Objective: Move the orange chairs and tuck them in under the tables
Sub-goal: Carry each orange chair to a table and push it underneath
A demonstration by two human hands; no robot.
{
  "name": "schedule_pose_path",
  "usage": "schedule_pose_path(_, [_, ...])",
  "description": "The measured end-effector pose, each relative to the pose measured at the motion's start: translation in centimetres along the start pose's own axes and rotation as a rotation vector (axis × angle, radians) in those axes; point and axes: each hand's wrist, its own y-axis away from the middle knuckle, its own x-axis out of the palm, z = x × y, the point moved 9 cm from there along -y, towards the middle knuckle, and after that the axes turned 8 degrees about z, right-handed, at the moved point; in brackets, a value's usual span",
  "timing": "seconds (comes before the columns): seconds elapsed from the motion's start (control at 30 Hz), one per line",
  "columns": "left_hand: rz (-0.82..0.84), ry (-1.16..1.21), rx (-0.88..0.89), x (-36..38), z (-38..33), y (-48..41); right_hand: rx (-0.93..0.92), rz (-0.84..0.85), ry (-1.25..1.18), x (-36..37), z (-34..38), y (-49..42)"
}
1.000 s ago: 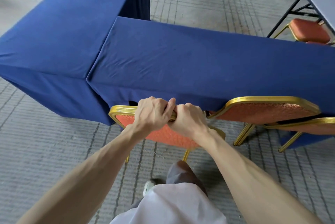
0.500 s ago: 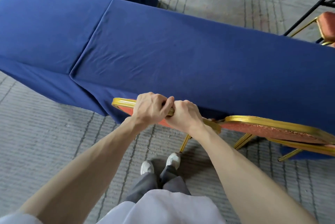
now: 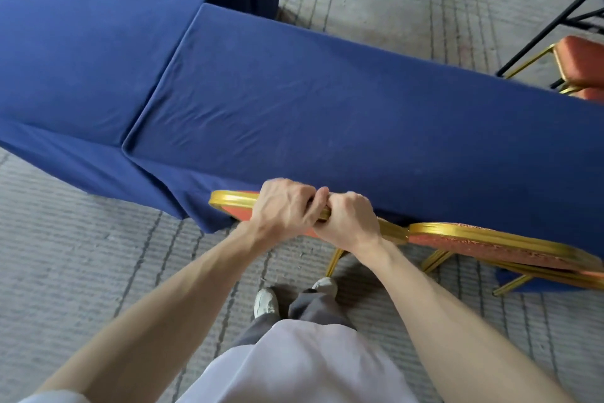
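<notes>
An orange chair with a gold frame (image 3: 228, 201) stands against the near edge of the blue-clothed table (image 3: 327, 115); only the top of its backrest shows, the seat is hidden under the cloth. My left hand (image 3: 284, 206) and my right hand (image 3: 351, 221) grip the top rail of that backrest side by side, knuckles touching. A second orange chair (image 3: 490, 242) stands just to the right, its backrest also against the table edge. A third orange chair (image 3: 580, 64) shows at the far right beyond the table.
Another blue-clothed table (image 3: 98, 36) joins at the left, forming a corner. A black-legged folding table (image 3: 555, 23) stands at the upper right. Grey striped carpet (image 3: 81, 255) lies around. My feet in white shoes (image 3: 266, 303) stand close behind the held chair.
The chair has slid further under the table, so less of its orange back shows. I have stepped closer, with both feet together behind it. Both hands kept their grip.
</notes>
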Motion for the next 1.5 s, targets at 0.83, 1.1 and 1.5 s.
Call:
schedule_pose_path(0.83, [0.078,0.009,-0.169,3.5,3.2,-1.6,0.076,0.654,-0.096,5.0,-2.2,-3.5])
schedule_pose_path(1.1, [0.257,0.006,-0.211,3.8,4.3,-1.9,0.100,0.890,-0.175,5.0,-1.6,-3.4])
schedule_pose_path(1.5, [0.000,0.186,-0.646,-7.9,12.2,5.4,-0.133,0.760,-0.437,3.6,9.3,-11.2])
